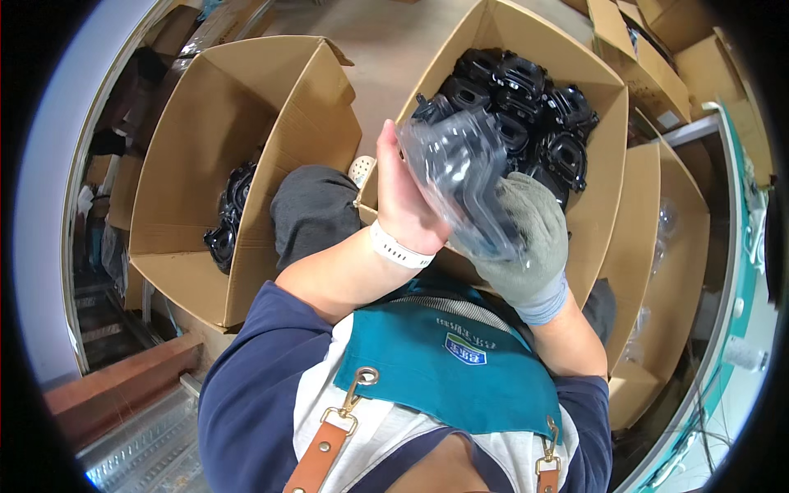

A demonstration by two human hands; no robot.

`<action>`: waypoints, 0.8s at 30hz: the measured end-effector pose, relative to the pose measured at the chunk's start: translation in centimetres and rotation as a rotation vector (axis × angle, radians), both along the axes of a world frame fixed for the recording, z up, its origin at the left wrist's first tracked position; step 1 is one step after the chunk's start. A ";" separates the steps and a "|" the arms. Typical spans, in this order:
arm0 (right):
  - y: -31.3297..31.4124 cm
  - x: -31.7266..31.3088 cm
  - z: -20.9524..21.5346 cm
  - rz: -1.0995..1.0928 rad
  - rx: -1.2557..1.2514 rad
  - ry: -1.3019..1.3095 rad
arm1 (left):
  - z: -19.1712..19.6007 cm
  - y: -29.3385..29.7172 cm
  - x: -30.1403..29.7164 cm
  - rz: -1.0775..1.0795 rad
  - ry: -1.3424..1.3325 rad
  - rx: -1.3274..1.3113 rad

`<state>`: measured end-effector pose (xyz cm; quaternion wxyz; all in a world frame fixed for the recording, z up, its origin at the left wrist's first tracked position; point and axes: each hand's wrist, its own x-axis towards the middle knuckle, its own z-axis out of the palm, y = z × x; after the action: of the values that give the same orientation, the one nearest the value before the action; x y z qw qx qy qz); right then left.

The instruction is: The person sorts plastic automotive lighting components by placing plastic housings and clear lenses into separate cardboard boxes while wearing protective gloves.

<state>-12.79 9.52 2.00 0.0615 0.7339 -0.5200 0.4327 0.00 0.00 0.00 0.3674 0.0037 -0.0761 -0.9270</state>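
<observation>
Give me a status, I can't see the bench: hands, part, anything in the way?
Left hand bare, right hand gloved, both clasping a black plastic part in a clear bag. Open box of black parts just beyond. Nothing blocking.

Navy sleeves, teal apron, grey glove
</observation>
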 end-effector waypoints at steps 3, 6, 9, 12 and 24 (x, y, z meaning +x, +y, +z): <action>0.8 -0.5 0.7 -0.048 0.033 0.015 | -1.8 1.7 -1.7 -0.012 -0.018 0.111; 0.5 0.4 0.4 -0.083 -0.030 0.074 | -4.1 2.0 -2.1 -0.164 0.073 0.223; 0.6 1.0 0.4 -0.143 0.096 0.026 | -5.1 0.9 -2.5 -0.343 0.222 0.205; 1.0 1.5 0.7 -0.182 0.130 0.047 | -5.0 1.3 -2.5 -0.318 0.095 0.258; 1.1 -2.0 -1.6 0.204 0.098 -1.817 | 1.2 1.6 -0.3 0.724 -0.703 -1.171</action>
<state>-14.79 10.66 0.43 -0.4410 0.1554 -0.3188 0.8244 -0.29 1.64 1.19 0.5439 0.1278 -0.6602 -0.5020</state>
